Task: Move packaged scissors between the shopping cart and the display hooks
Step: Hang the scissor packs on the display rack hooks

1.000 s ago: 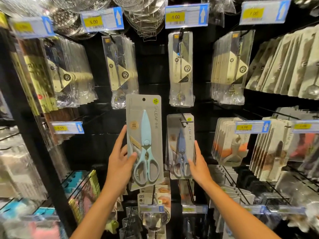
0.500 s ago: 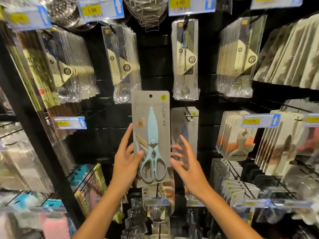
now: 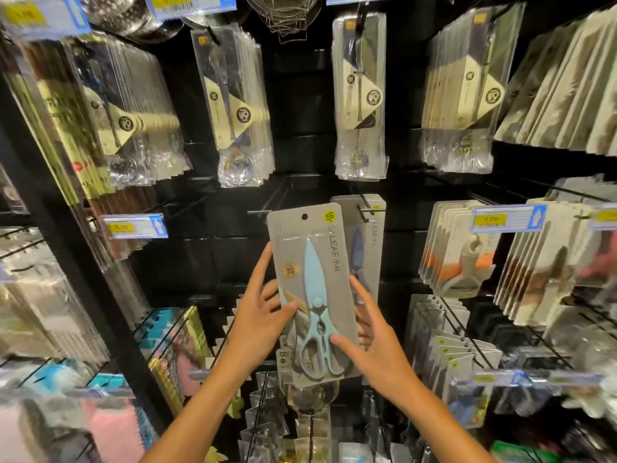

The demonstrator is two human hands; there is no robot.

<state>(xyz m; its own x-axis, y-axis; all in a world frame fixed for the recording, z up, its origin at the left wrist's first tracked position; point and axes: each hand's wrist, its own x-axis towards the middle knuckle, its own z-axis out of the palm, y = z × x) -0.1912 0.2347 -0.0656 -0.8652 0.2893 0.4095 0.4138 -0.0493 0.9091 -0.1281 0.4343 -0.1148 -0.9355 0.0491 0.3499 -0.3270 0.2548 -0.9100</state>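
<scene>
A grey carded pack of light-blue kitchen scissors (image 3: 312, 295) is held upright at centre frame, its hang hole at twelve o'clock, the card tilted a touch. It is gripped on both edges: the left hand (image 3: 258, 324) is closed on the nine o'clock edge, thumb pressed across the front; the right hand (image 3: 375, 349) is clamped on the three o'clock edge, thumb laid over the handle loops. Just behind, toward one o'clock, a matching pack of darker blue scissors (image 3: 364, 248) is seen hanging on a display hook (image 3: 365, 208). Farther out at three o'clock, a blue price tag (image 3: 507, 218) marked 4.00 is shown.
</scene>
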